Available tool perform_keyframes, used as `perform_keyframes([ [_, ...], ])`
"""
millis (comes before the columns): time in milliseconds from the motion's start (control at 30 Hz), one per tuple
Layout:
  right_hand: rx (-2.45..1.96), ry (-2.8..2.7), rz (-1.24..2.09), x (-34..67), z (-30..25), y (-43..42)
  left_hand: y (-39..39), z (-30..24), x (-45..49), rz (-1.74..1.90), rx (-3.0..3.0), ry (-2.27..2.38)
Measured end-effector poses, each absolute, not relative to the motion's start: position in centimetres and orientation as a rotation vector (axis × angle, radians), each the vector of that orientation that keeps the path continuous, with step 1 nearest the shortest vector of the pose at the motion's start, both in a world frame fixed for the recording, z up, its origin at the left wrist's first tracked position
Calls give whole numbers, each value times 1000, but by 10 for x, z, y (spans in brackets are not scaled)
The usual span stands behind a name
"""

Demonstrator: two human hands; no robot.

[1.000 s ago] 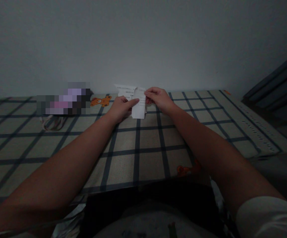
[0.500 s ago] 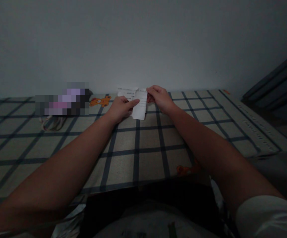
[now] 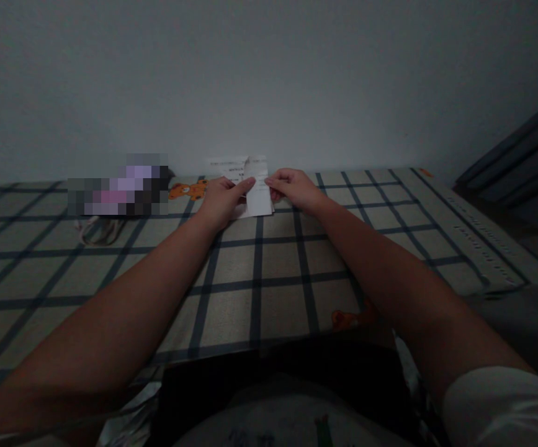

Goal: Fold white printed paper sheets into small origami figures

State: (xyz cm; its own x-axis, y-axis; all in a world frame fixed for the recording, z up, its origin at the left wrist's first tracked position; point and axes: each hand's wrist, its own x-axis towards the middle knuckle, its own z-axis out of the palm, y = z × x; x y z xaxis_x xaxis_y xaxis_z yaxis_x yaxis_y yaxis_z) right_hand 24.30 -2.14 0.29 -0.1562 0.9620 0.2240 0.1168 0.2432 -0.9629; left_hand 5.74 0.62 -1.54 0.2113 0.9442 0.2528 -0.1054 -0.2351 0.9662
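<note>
Left hand (image 3: 222,203): closed on the paper (image 3: 259,202), thumb laid across the front of the folded flap, fingers mostly hidden. Right hand (image 3: 296,189): thumb and fingertips pinched together at the flap's right edge; the other fingers curl in below.

Paper sits between the two hands, creased, one part folded over. Printed lines show above the left thumb; the flap's lower part, to the right of that thumb, is plain white.

Changes against half a second ago: right fingertips lower and nearer the left hand, at mid-edge instead of by the top corner. Left thumb a little higher and further left. Paper's top edge now higher, its printed part reaching further left over the left hand; the flap's bottom edge has risen too.

Unchanged: the checked table cloth (image 3: 278,261) under the hands; the orange bear print (image 3: 187,190) just left of the left hand; the blurred-out purple item (image 3: 126,186) farther left, its looped strap (image 3: 96,233) lying on the near side.
</note>
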Motion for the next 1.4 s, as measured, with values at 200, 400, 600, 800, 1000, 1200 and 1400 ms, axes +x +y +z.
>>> perform_keyframes([
  [200, -1056, -1562, 1115, 243, 3, -22, 4, -13, 58, 1271, 1409, 844],
  [400, -1051, -1564, 1109, 241, 0, -20, 3, -9, 59, 1281, 1368, 835],
  [600, -1063, -1574, 1174, 242, 1, -22, 8, -12, 58, 1363, 1317, 856],
  [800, -997, -1550, 1157, 244, -3, -18, 9, -12, 58, 1345, 1307, 851],
  [1000, -1047, -1561, 1218, 242, 1, -24, 12, -11, 57, 1378, 1273, 897],
  [1200, -1080, -1548, 1148, 244, 3, -23, 9, -12, 58, 1355, 1303, 870],
  [1400, -1045, -1571, 1047, 250, -8, -11, 5, -12, 58, 1273, 1423, 826],
])
